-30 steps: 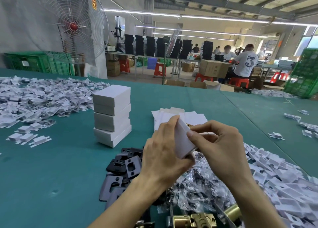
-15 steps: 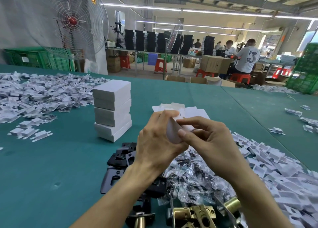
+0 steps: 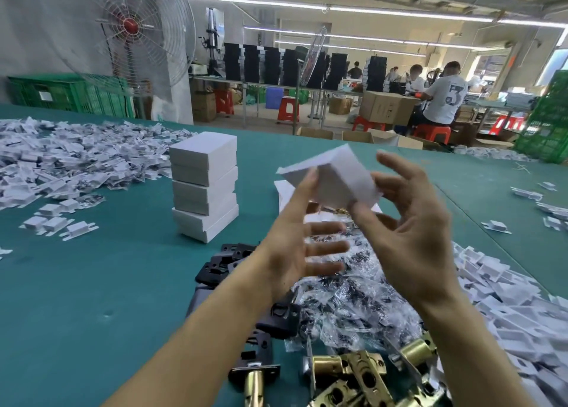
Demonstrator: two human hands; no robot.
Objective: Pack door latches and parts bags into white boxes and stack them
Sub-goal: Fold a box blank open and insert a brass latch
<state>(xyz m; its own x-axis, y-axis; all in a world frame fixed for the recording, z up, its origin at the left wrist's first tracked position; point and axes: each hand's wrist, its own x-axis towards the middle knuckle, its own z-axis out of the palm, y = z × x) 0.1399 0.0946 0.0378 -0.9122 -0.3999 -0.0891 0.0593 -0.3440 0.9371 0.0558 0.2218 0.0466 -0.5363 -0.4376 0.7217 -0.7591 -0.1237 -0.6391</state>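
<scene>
A small white box (image 3: 335, 176) hangs tilted in the air between my hands, above the green table (image 3: 92, 283). My left hand (image 3: 292, 253) is spread, its straight index finger touching the box's left side. My right hand (image 3: 412, 243) is also spread, with only the thumb tip at the box's lower corner. Three closed white boxes stand in a stack (image 3: 204, 185) to the left. Clear parts bags (image 3: 347, 302) lie heaped under my hands. Brass door latches (image 3: 353, 373) lie at the near edge.
Black strike plates (image 3: 221, 262) lie left of the bags. Flat white box blanks (image 3: 284, 191) sit behind my hands. White plastic pieces are piled at the right (image 3: 507, 299) and far left (image 3: 70, 160). A large fan (image 3: 132, 28) stands behind the table; people work in the background.
Both hands held the box closely between curled fingers; now the fingers have spread apart and the box has risen and tilted, touched only by fingertips.
</scene>
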